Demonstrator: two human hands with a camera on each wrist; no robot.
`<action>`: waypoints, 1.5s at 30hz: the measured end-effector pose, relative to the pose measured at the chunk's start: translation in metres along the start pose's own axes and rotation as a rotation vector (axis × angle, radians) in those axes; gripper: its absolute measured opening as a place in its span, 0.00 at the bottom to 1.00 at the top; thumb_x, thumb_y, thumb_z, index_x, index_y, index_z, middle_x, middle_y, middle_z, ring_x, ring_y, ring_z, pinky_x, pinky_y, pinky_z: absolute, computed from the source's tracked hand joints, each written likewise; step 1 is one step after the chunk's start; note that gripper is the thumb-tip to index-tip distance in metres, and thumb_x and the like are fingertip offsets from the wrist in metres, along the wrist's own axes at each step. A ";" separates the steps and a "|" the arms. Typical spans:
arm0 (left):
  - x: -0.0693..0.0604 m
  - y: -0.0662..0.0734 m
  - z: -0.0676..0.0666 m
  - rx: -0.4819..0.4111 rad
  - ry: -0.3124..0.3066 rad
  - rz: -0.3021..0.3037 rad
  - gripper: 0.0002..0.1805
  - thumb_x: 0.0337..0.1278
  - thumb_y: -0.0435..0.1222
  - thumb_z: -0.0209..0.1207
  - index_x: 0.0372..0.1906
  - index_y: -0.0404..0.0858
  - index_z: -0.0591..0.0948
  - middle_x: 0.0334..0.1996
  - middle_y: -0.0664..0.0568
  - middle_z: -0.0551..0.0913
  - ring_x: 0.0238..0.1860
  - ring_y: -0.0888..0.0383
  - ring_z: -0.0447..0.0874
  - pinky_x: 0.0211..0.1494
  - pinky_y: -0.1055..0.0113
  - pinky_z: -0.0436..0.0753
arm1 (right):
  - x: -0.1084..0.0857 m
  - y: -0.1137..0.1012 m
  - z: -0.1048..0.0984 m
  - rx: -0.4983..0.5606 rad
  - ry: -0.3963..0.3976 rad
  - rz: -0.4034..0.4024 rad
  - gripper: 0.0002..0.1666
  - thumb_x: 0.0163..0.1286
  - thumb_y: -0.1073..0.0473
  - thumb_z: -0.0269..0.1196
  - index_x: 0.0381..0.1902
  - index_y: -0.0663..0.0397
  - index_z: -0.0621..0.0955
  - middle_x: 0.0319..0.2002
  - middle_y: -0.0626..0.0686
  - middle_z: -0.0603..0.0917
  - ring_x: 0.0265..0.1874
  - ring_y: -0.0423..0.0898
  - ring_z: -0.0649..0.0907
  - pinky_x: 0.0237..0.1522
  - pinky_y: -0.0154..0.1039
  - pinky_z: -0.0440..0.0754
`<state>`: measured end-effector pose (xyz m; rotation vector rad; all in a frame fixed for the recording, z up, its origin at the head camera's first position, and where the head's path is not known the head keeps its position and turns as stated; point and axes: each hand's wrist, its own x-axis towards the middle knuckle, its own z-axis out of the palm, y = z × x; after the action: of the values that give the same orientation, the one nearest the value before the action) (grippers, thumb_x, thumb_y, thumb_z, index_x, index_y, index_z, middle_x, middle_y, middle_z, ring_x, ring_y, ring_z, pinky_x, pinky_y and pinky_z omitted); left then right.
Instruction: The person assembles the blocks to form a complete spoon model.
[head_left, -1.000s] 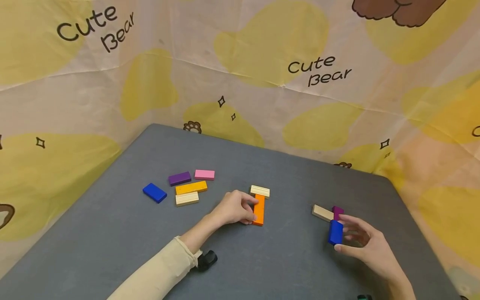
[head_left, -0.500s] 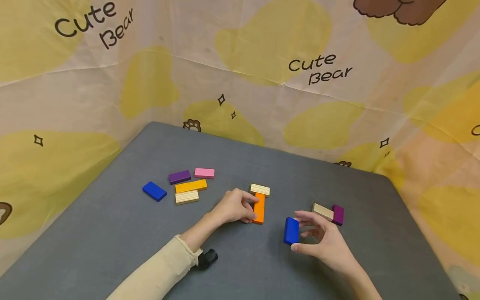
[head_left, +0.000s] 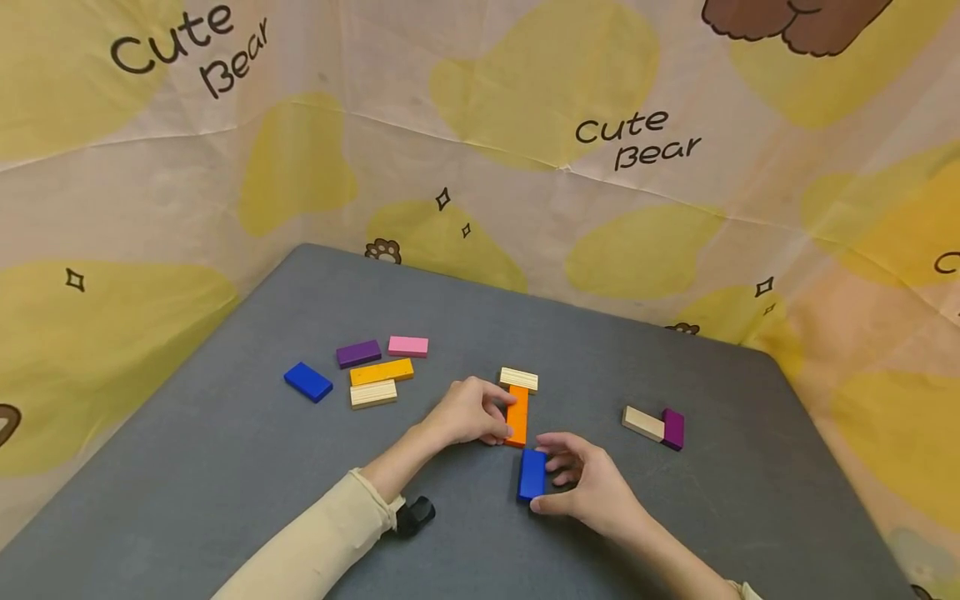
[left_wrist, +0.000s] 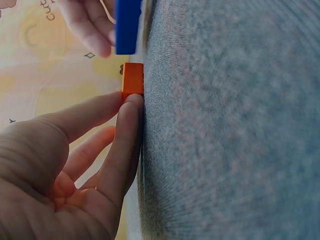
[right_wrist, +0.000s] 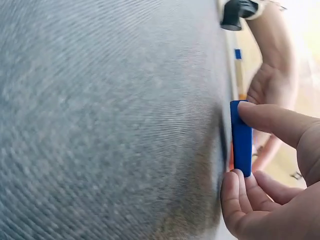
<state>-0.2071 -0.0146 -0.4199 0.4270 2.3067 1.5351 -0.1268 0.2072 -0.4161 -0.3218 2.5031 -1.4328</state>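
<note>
In the head view, my left hand (head_left: 470,411) holds an orange wooden block (head_left: 517,416) flat on the table, thumb and forefinger at its left side. A pale ribbed block (head_left: 519,380) lies crosswise at its far end. My right hand (head_left: 588,486) pinches a blue block (head_left: 532,475) by its two ends, thumb at the near end and fingertips at the far one. This block is just nearer than the orange one. In the left wrist view, the blue block (left_wrist: 127,27) appears beyond the orange block (left_wrist: 132,78), with a gap between them.
On the grey table (head_left: 262,475), left, lie another blue block (head_left: 308,382), a purple block (head_left: 358,354), a pink block (head_left: 408,347), a yellow-orange block (head_left: 382,372) and a pale block (head_left: 373,394). At right, a plain wooden block (head_left: 642,423) touches a magenta block (head_left: 673,429).
My right hand has carried the blue block leftward from beside the magenta block to near the orange block's near end. My left hand has stayed at the orange block.
</note>
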 end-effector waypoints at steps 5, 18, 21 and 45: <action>0.000 0.000 0.000 -0.012 -0.001 -0.005 0.25 0.48 0.27 0.72 0.55 0.33 0.83 0.21 0.53 0.85 0.22 0.53 0.86 0.29 0.64 0.84 | 0.005 0.000 0.005 -0.083 -0.003 -0.011 0.43 0.43 0.61 0.82 0.58 0.58 0.77 0.50 0.51 0.81 0.42 0.49 0.79 0.43 0.37 0.81; -0.001 0.001 0.003 -0.019 0.001 0.021 0.24 0.47 0.27 0.72 0.54 0.31 0.83 0.21 0.53 0.84 0.21 0.55 0.85 0.28 0.65 0.84 | 0.011 -0.002 0.010 -0.028 0.016 -0.032 0.43 0.42 0.65 0.82 0.58 0.63 0.76 0.44 0.55 0.79 0.37 0.48 0.82 0.42 0.37 0.82; -0.001 0.000 0.003 -0.023 0.007 0.020 0.25 0.47 0.26 0.73 0.54 0.32 0.83 0.21 0.53 0.85 0.22 0.55 0.86 0.28 0.65 0.84 | 0.012 -0.002 0.010 -0.019 0.007 -0.048 0.43 0.42 0.65 0.82 0.57 0.64 0.76 0.43 0.56 0.79 0.37 0.49 0.82 0.43 0.37 0.82; -0.001 -0.001 0.003 -0.032 0.001 0.014 0.24 0.48 0.27 0.72 0.55 0.32 0.83 0.21 0.52 0.85 0.22 0.53 0.86 0.28 0.64 0.84 | 0.016 -0.003 0.016 -0.111 0.025 -0.039 0.43 0.42 0.60 0.83 0.57 0.62 0.77 0.42 0.51 0.78 0.35 0.47 0.79 0.41 0.36 0.81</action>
<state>-0.2047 -0.0131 -0.4216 0.4347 2.2818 1.5766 -0.1363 0.1876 -0.4232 -0.3770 2.6161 -1.3224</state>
